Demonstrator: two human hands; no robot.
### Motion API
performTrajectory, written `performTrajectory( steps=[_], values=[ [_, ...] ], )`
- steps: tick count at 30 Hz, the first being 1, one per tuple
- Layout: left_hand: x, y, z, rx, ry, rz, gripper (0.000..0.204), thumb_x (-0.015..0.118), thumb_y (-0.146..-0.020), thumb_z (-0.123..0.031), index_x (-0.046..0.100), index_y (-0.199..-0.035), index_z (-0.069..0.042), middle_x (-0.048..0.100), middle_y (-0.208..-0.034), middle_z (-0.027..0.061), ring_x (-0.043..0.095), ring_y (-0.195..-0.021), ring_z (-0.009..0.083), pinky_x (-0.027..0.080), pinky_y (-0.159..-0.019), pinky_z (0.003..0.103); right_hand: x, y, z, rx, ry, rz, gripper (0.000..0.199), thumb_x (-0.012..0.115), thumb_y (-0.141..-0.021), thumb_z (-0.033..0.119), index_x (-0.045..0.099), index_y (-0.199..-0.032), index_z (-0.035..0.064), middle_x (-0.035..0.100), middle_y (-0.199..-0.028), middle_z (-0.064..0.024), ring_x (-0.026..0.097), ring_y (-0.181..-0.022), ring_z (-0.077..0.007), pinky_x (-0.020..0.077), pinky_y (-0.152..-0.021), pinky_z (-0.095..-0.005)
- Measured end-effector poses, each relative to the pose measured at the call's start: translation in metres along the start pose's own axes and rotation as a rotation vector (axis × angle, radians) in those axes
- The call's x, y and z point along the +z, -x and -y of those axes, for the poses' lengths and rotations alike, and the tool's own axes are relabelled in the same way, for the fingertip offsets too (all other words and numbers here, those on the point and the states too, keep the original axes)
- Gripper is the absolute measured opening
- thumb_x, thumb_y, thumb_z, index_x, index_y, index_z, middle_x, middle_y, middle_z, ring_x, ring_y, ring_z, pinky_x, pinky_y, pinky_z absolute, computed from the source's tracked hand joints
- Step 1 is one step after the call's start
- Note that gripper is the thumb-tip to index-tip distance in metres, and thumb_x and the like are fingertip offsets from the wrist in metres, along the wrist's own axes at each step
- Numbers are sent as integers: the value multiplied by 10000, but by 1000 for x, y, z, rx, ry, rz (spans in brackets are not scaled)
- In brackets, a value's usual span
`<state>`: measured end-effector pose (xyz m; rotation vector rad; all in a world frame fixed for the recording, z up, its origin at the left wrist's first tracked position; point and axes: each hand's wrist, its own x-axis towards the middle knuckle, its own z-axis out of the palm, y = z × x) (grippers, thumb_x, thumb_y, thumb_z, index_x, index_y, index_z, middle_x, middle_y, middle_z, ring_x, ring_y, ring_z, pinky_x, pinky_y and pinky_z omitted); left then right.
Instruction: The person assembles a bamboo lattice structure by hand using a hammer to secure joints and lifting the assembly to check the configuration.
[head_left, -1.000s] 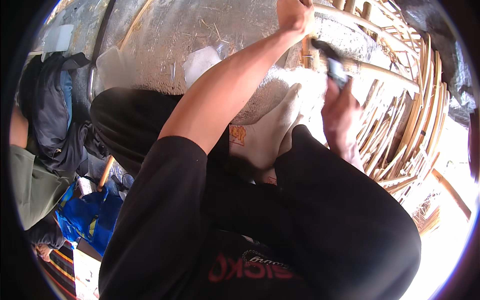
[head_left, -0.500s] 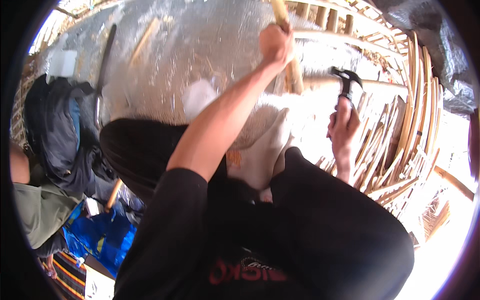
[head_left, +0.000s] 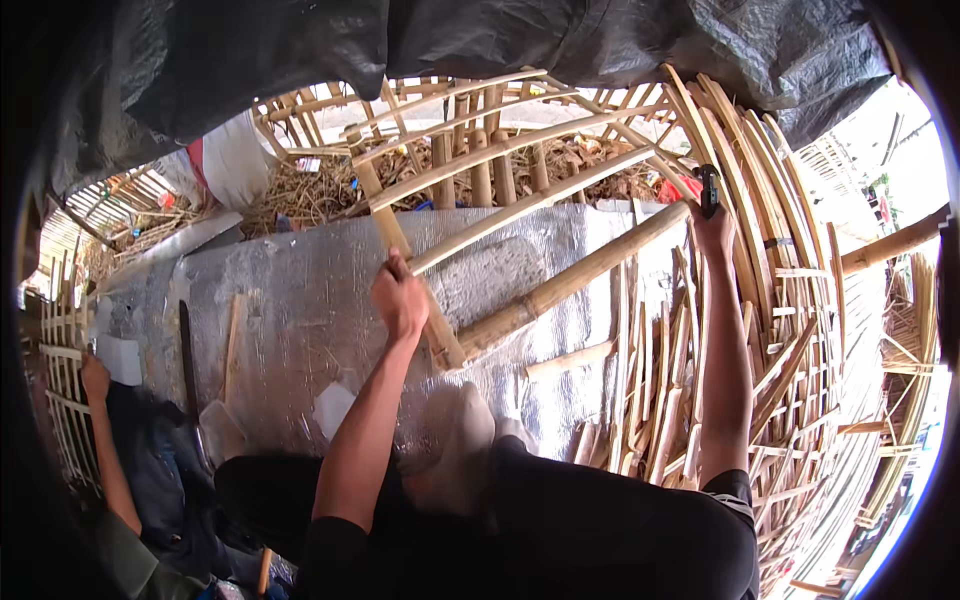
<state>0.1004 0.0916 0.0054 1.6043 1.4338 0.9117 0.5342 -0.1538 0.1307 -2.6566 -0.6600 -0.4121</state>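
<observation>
A bamboo frame (head_left: pixel 585 268), made of a thick pole, a flat end bar and several thin slats, tilts up in front of me. My left hand (head_left: pixel 402 298) is closed round its end bar at the left. My right hand (head_left: pixel 714 236) grips a hammer (head_left: pixel 709 188) with a dark head, near the frame's right side. Most of the hammer's handle is hidden in my fist. Whether the hammer touches the bamboo, I cannot tell.
A silvery foil sheet (head_left: pixel 290 300) covers the ground, with a rough grey block (head_left: pixel 490 280) beyond the slats. Bamboo strips (head_left: pixel 670 400) and woven bamboo (head_left: pixel 800 400) stand at the right. Black tarpaulin (head_left: pixel 480 40) hangs overhead. Another person's hand (head_left: pixel 95 380) holds bamboo lattice at the far left.
The view has swung up, bringing the whole bamboo frame and tarpaulin into sight. My right arm now stretches farther forward with the hammer; my left hand still grips bamboo.
</observation>
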Motion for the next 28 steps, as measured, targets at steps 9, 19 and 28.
performTrajectory(
  steps=[9,19,28],
  values=[
    [-4,3,-2,-103,103,57,528,457,-1055,-372,629,-854,85,555,-654,98,465,-623,175,390,-597,384,24,-32,-32,158,97,155,527,754,-787,505,721,-1044,46,711,-1013,-246,663,-1039,-411,474,-920,-529],
    [-84,-11,-50,32,205,-41,448,501,-1045,-342,569,-804,30,463,-637,21,402,-614,115,359,-566,330,-79,58,-10,220,-138,95,401,771,-827,350,694,-972,-17,678,-762,-234,684,-756,-392,492,-684,-465],
    [-206,27,38,234,211,-140,324,548,-1013,-214,513,-754,-23,399,-604,-28,346,-588,60,298,-510,299,-105,261,36,305,-417,73,436,767,-868,435,706,-1082,60,596,-697,-36,478,-631,-181,442,-628,-358]
  ],
)
